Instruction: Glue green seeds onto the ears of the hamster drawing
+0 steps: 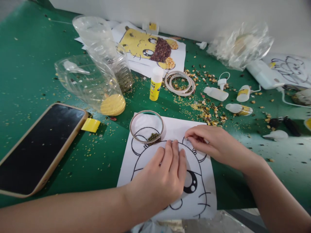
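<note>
My left hand [161, 173] lies released on the drawing [189, 207]; my right hand [209, 142] pinches at the ear outline [202, 159], fingertip contents unclear.

Your table [29, 64] is showing solid green, speckled with yellow, orange, cream and dark grains [211, 113]. Your sheet [186, 125] is showing white with black outlines, and its eye [190, 182] is pairing black with white spots. The beans [153, 137] are looking dull green inside a pinkish-brown rim [130, 127]. Your glue stick [154, 90] is wearing a yellow label under a white cap [157, 75]. The farther picture [136, 45] is combining yellow, dark reddish-brown and orange patches with black lines. Your phone [41, 145] is showing a black screen within a tan case.
</note>
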